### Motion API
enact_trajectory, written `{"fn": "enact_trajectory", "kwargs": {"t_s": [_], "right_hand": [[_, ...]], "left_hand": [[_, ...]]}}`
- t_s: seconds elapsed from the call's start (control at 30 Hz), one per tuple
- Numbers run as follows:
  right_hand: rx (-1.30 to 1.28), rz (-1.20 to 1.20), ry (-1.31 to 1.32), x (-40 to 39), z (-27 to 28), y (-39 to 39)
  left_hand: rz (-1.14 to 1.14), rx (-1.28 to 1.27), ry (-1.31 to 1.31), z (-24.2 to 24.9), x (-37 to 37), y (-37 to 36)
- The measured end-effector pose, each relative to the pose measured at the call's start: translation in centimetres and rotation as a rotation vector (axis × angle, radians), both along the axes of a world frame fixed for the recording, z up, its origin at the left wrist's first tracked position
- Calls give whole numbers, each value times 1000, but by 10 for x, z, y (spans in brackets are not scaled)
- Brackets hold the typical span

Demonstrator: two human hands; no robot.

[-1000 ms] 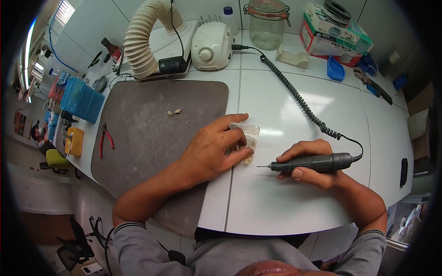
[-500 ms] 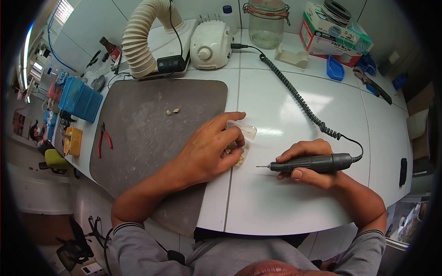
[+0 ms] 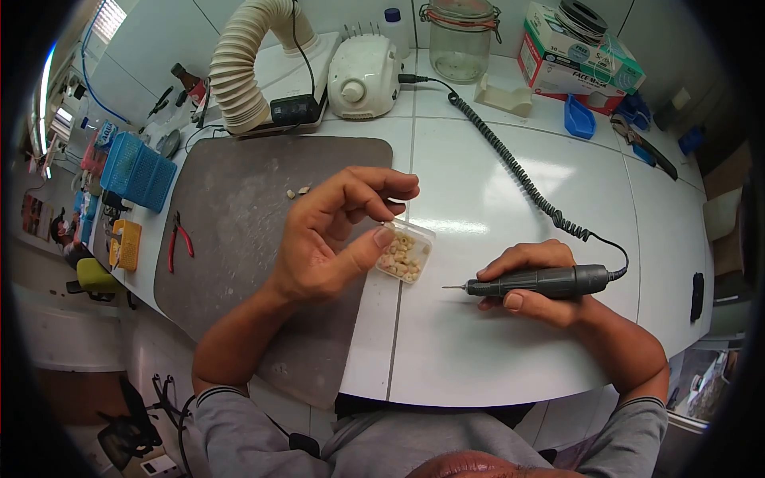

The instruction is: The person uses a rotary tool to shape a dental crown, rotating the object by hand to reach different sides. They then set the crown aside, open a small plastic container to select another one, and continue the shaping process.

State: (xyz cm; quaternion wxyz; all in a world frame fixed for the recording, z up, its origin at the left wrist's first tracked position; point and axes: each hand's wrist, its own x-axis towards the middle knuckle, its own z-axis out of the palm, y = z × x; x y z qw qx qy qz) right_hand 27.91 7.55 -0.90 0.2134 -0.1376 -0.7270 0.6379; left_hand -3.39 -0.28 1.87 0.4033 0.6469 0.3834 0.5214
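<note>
A small clear plastic box [image 3: 422, 239] full of beige tooth-like pieces [image 3: 406, 256] sits on the white table at the mat's right edge. My left hand [image 3: 335, 231] is raised at the box's left corner, thumb tip against it and fingers curved and apart above. Nothing shows between those fingers. In my right hand [image 3: 530, 275] lies a dark rotary handpiece [image 3: 558, 282], held like a pen, its thin metal bur [image 3: 454, 287] pointing left toward the box. A coiled black cord [image 3: 518, 167] runs from the handpiece to a white control unit [image 3: 362, 80].
Two small beige pieces [image 3: 298, 193] and red-handled pliers [image 3: 179, 241] lie on the grey mat [image 3: 239, 191]. Behind stand a ribbed suction hose [image 3: 239, 76], a glass jar [image 3: 460, 52] and a face mask box [image 3: 574, 64]. Blue [image 3: 139, 171] and yellow baskets [image 3: 125, 244] line the left edge.
My left hand has lifted out of the box and moved left, uncovering the pieces. The lid no longer stands open behind the box. My right hand holds still.
</note>
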Motion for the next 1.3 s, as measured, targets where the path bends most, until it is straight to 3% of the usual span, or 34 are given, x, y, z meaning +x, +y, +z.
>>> {"fn": "enact_trajectory", "kwargs": {"t_s": [0.07, 0.2, 0.3, 0.4, 0.5, 0.6, 0.9, 1.3], "right_hand": [[3, 3, -15, 1, 1, 0], [-3, -5, 7, 0, -1, -1], [6, 0, -1, 0, -2, 0], [13, 5, -4, 1, -2, 1], [2, -2, -7, 0, -1, -1], [-12, -1, -34, 1, 1, 0], [2, 2, -15, 1, 0, 0], [27, 7, -2, 0, 0, 1]], "left_hand": [[42, -82, -131, 4, -5, -3], [27, 78, -74, -5, -23, 9], [-9, -30, -11, -8, -32, 11], [106, -108, 89, -6, -13, 11], [77, -229, 454, 8, -11, 9], [-36, -156, 558, 9, -17, 12], [-125, -6, 679, 2, -19, 14], [-170, -70, 746, 1, -14, 9]]}}
